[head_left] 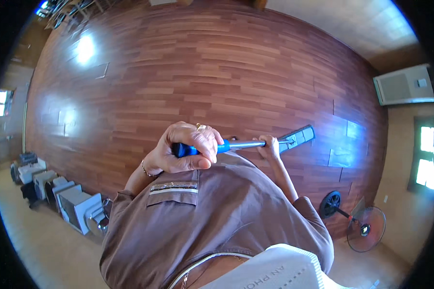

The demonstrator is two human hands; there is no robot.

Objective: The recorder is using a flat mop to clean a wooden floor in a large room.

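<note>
A flat mop crosses in front of my body, with a blue grip at its upper end and a metal pole (246, 144). My left hand (190, 147) wraps round the blue grip, close to my chest. Farther down the pole, my right hand (269, 146) is closed on the metal part. The long flat mop head (298, 138) lies on the floor to the right, beyond my right hand. Part of the pole beneath my fingers is hidden.
Brown wood-patterned flooring (202, 72) spreads ahead. A standing fan (365, 229) is at the lower right, near the wall. Boxes and appliances (74, 204) line the left wall. A white air conditioner (406, 85) is at the far right. Furniture legs (84, 9) show at the far left.
</note>
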